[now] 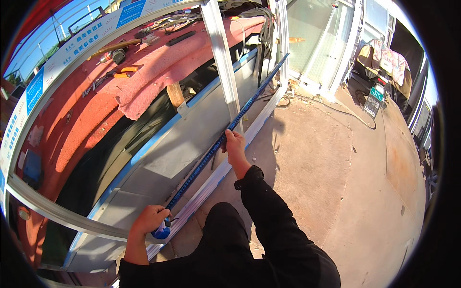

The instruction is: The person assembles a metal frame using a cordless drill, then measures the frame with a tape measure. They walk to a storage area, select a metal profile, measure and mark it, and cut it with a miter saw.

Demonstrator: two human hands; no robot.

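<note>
A tape measure [162, 233] with a blue case is in my left hand [148, 220], its fingers closed round the top of the case. Its long blue blade [197, 171] runs out slantwise, up and to the right, as far as the far upright. My right hand [235, 148] pinches the blade partway along, near the middle upright [221, 57] of a silvery metal frame. Below the blade lies the frame's bottom rail [206, 190], roughly parallel to it. The frame's top rail [72, 45] carries white and blue printed film.
Left, red cloth [192, 50] covers a bench with a power drill [116, 55] and orange-handled pliers [126, 72]. A grey panel [168, 153] with blue edging leans behind the frame. Right, a glass door [319, 43], a parked scooter [384, 65] and a cable [331, 106] on the concrete floor.
</note>
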